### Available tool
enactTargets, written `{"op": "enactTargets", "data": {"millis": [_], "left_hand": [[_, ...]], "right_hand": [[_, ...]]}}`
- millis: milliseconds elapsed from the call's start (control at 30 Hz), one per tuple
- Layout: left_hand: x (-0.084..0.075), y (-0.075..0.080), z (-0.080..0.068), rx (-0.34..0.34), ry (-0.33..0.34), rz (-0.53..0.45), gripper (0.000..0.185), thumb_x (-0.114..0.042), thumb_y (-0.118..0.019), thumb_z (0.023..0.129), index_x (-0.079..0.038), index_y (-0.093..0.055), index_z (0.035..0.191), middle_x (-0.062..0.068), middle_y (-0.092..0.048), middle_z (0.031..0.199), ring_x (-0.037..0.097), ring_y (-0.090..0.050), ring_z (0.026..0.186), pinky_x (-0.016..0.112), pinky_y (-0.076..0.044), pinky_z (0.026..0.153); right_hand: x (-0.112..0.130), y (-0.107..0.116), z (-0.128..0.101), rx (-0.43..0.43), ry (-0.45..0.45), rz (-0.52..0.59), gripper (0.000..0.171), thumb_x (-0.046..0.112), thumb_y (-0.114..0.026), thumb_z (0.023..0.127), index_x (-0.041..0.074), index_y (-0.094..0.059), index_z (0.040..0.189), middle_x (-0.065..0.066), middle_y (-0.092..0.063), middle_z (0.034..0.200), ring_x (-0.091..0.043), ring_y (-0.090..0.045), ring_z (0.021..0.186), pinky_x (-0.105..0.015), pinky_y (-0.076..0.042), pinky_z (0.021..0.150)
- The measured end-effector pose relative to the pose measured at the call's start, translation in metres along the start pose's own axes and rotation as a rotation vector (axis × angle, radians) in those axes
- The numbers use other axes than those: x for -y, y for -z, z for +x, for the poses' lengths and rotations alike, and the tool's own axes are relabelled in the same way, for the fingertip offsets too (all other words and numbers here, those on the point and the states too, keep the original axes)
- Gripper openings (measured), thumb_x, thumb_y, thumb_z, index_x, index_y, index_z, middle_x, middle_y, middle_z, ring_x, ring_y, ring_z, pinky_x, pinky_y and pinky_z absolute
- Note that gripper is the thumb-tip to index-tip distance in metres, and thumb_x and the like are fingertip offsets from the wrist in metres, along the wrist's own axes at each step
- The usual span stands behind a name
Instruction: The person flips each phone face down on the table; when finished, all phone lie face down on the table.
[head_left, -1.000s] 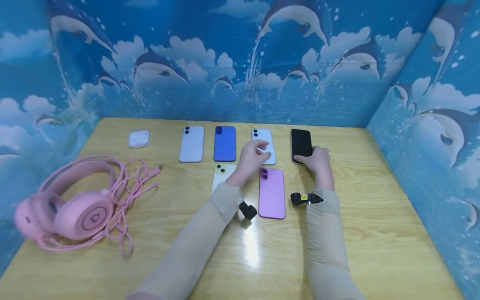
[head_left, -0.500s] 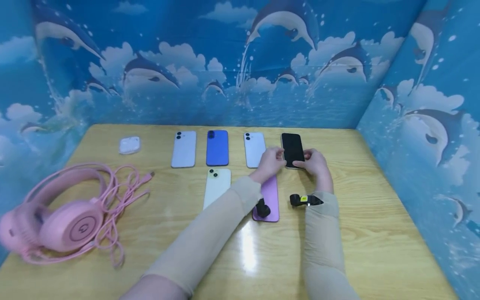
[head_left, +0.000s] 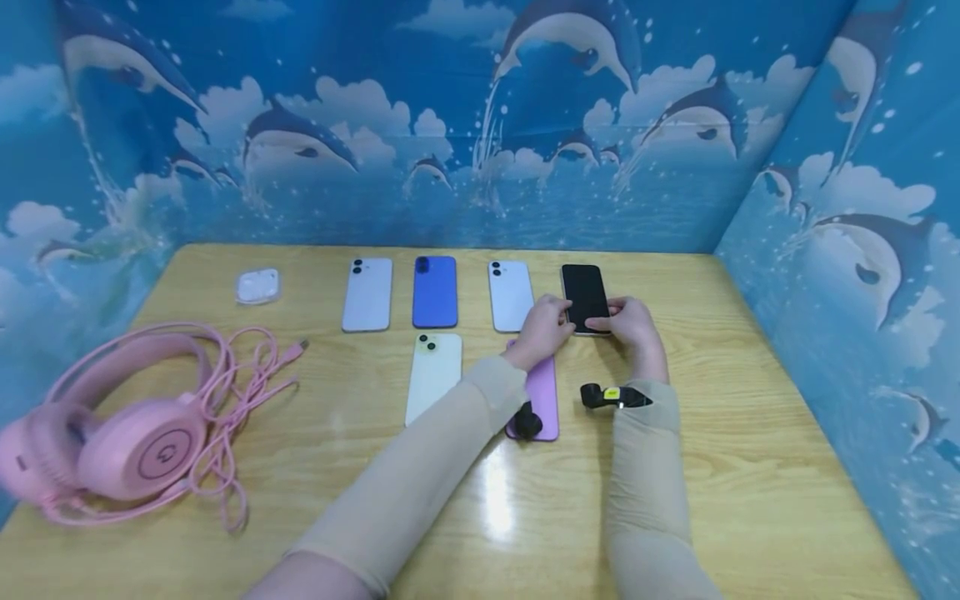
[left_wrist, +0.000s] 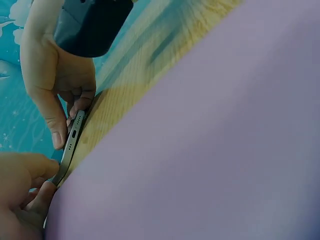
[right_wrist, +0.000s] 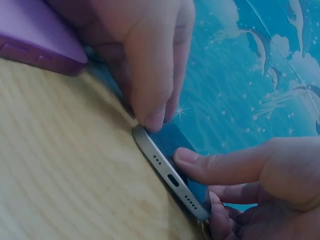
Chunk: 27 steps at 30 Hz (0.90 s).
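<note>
A smartphone (head_left: 585,292) lies screen up at the back right of the table, its screen dark. My right hand (head_left: 635,327) grips its lower right corner, thumb over the screen and fingers at the side. At the lower left edge, my left hand (head_left: 543,332) pinches the phone between thumb and fingers. The right wrist view shows the phone's bottom edge (right_wrist: 172,179) with the charging port, tilted a little off the wood. A pink-purple smartphone (head_left: 543,392) lies face down beneath my left wrist, partly covered.
Left of the hands, face down, lie a white phone (head_left: 512,296), a blue phone (head_left: 435,292), a pale lilac phone (head_left: 367,294) and a cream phone (head_left: 434,375). Further left are a clear case with white earphones (head_left: 257,286) and a pink headset (head_left: 142,450) with tangled cable.
My left hand has moved right from above the white phone to the dark-screened phone's left edge. My right hand stays at its lower right corner. The head view has shifted slightly.
</note>
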<state>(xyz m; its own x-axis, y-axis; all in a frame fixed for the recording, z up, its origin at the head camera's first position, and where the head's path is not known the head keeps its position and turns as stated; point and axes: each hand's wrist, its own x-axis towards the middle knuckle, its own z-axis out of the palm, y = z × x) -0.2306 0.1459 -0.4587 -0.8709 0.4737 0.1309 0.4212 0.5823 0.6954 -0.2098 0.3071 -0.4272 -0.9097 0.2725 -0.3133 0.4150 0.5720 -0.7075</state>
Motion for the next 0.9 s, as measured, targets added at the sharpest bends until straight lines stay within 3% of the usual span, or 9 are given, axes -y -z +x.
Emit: {"op": "enactTargets", "data": {"millis": [267, 467, 733, 900], "left_hand": [[0.001, 0.000, -0.003, 0.013, -0.005, -0.021, 0.042, -0.012, -0.063, 0.092, 0.001, -0.055, 0.131, 0.011, -0.057, 0.115, 0.016, -0.052, 0.093, 0.024, -0.046, 0.088], [0.003, -0.001, -0.003, -0.012, -0.003, -0.032, 0.042, -0.015, -0.063, 0.092, 0.002, -0.055, 0.130, 0.010, -0.058, 0.107, 0.017, -0.052, 0.095, 0.023, -0.045, 0.089], [0.005, -0.001, -0.002, -0.063, 0.025, -0.328, 0.042, -0.019, -0.058, 0.096, -0.008, -0.051, 0.136, 0.010, -0.059, 0.110, 0.015, -0.060, 0.097, 0.017, -0.049, 0.082], [0.008, -0.001, -0.004, -0.100, 0.050, -0.535, 0.041, -0.030, -0.044, 0.102, -0.015, -0.047, 0.140, 0.004, -0.061, 0.111, 0.012, -0.060, 0.091, 0.023, -0.052, 0.078]], "right_hand": [[-0.004, 0.007, -0.002, -0.010, -0.008, 0.107, 0.064, 0.020, -0.071, 0.086, -0.006, -0.043, 0.137, -0.021, -0.048, 0.131, -0.024, -0.049, 0.106, -0.033, -0.045, 0.091], [0.008, 0.010, -0.011, -0.006, 0.107, 0.318, 0.056, 0.022, -0.065, 0.091, -0.007, -0.045, 0.135, -0.007, -0.052, 0.111, -0.007, -0.051, 0.081, -0.018, -0.048, 0.072], [0.020, 0.008, -0.013, 0.076, 0.161, 0.551, 0.048, 0.017, -0.060, 0.095, -0.009, -0.046, 0.133, -0.001, -0.056, 0.103, -0.007, -0.054, 0.085, -0.020, -0.051, 0.075], [0.022, 0.003, -0.012, 0.131, 0.210, 0.550, 0.042, 0.011, -0.057, 0.096, -0.010, -0.049, 0.131, -0.002, -0.059, 0.101, -0.008, -0.055, 0.078, -0.019, -0.052, 0.070]]}}
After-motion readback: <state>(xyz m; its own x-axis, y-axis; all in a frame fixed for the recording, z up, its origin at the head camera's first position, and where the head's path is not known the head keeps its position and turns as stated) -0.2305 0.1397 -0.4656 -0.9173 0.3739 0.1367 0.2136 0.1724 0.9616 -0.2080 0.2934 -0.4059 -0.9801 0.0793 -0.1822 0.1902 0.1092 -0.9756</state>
